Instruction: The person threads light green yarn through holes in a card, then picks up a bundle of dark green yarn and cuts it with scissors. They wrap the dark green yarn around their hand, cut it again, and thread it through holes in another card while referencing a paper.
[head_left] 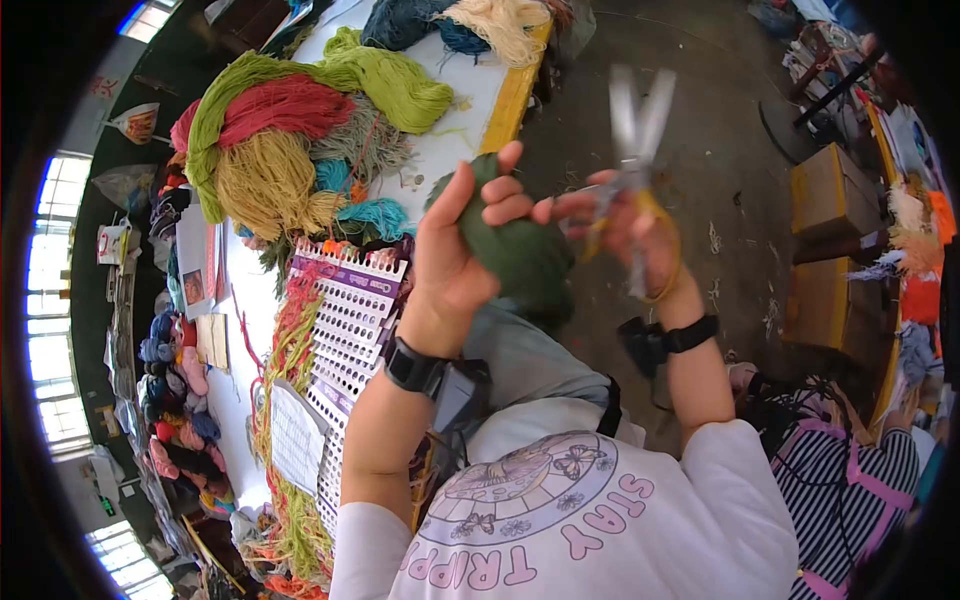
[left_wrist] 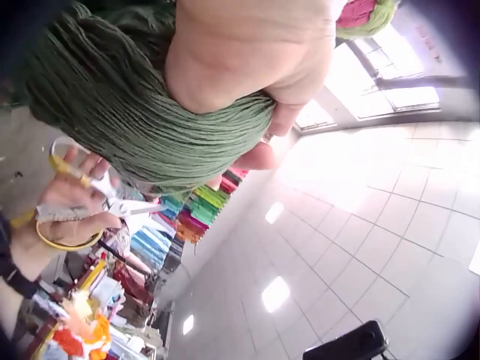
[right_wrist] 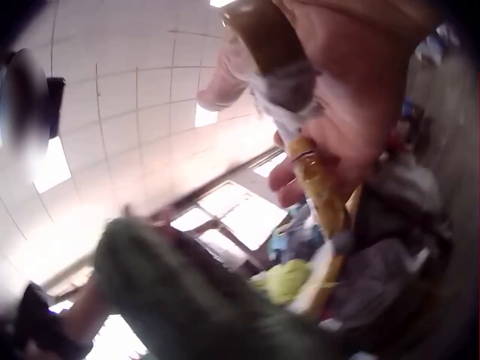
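A thick skein of dark green yarn (head_left: pixel 525 255) hangs from my left hand (head_left: pixel 450 250), whose fingers and thumb curl round it. Its strands show up close in the left wrist view, where the yarn (left_wrist: pixel 142 120) passes under the palm. My right hand (head_left: pixel 650 240) holds scissors (head_left: pixel 630 172) with yellow handles, blades spread and pointing away from me. In the left wrist view the scissors' blades (left_wrist: pixel 139 206) come close to the skein's lower edge. White wrapping covers part of the handle (right_wrist: pixel 322 187) in the right wrist view.
A white table (head_left: pixel 480 85) with a yellow edge stands at my left, bearing several yarn bundles (head_left: pixel 270 180) and a punched colour card (head_left: pixel 350 310). Cardboard boxes (head_left: pixel 830 200) and a person in a striped top (head_left: pixel 850 490) are at my right. Scraps lie on the floor (head_left: pixel 715 240).
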